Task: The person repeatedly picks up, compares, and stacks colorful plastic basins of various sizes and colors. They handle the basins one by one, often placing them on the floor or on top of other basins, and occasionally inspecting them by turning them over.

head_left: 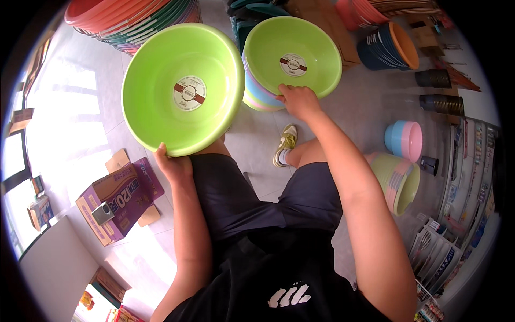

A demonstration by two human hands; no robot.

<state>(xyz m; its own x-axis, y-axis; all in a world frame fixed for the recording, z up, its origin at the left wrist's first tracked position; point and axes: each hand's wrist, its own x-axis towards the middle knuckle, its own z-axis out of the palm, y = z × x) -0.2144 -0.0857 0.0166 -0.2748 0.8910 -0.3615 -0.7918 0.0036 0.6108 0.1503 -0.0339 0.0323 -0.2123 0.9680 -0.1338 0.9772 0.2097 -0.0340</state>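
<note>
My left hand [174, 165] grips the near rim of a large light-green basin [155, 91], its thumb over the edge and the fingers hidden beneath. A round white and brown label [189, 93] sits in the middle of its floor. At the right, my right hand [301, 102] is closed on the near rim of a smaller light-green basin [316, 51] with a similar label. That basin is tilted toward me on top of a stack of pastel basins [260, 96] in blue, pink and yellow-green. The two green basins are side by side, almost touching.
Nested red and green basins [115, 24] stand at the far left. A purple carton [129, 196] with a grey device on it lies at left. To the right are dark-blue and orange buckets [383, 48], blue and pink tubs [405, 138], pale-green basins [399, 182] and shelving [466, 182].
</note>
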